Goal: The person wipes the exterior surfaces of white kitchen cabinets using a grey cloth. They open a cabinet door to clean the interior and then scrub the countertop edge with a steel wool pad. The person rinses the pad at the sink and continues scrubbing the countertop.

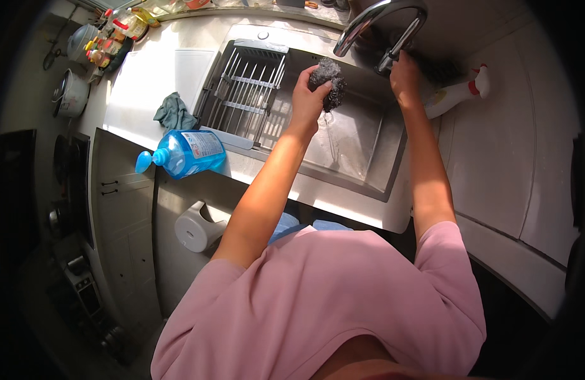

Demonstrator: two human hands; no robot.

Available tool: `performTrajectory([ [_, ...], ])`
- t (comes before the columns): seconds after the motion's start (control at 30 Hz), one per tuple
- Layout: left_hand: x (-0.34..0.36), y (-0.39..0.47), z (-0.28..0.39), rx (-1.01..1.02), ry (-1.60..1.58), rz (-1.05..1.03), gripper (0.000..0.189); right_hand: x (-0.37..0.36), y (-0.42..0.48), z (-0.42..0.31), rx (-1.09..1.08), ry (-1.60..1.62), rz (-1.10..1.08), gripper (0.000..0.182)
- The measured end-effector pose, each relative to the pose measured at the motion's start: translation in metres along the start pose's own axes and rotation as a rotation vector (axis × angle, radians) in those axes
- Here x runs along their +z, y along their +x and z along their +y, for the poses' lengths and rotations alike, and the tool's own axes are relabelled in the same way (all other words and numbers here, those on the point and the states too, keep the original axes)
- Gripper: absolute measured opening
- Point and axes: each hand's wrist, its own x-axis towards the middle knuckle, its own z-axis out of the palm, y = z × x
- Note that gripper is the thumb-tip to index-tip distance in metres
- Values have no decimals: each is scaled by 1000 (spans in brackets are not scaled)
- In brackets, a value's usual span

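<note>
My left hand (pixel 305 102) grips a dark steel wool scouring pad (pixel 328 78) above the stainless steel sink basin (pixel 354 128). Water trails down from the pad into the basin. At the back right, my right hand (pixel 406 78) is closed around the lever by the base of the chrome faucet (pixel 378 14); its fingers are partly hidden. The faucet's curved spout ends just behind and right of the pad, and no stream is plain under it. A metal drain rack (pixel 247 90) spans the left part of the sink.
A blue dish soap pump bottle (pixel 192 149) stands at the counter's front edge, before a crumpled green cloth (pixel 173 111). On the right is a white spray bottle (pixel 456 95). Bottles (pixel 126 23) and a rice cooker (pixel 71 92) stand far left, a white stool (pixel 199 228) below.
</note>
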Motion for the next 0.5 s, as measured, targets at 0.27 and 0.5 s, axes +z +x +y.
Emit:
performTrajectory([
  [0.27, 1, -34, -29, -97, 419, 126, 38, -33, -98, -143, 553, 1641, -673, 68],
  [0.5, 2, -50, 40, 201, 877, -211, 48, -68, -77, -126, 480, 1687, -719, 70],
])
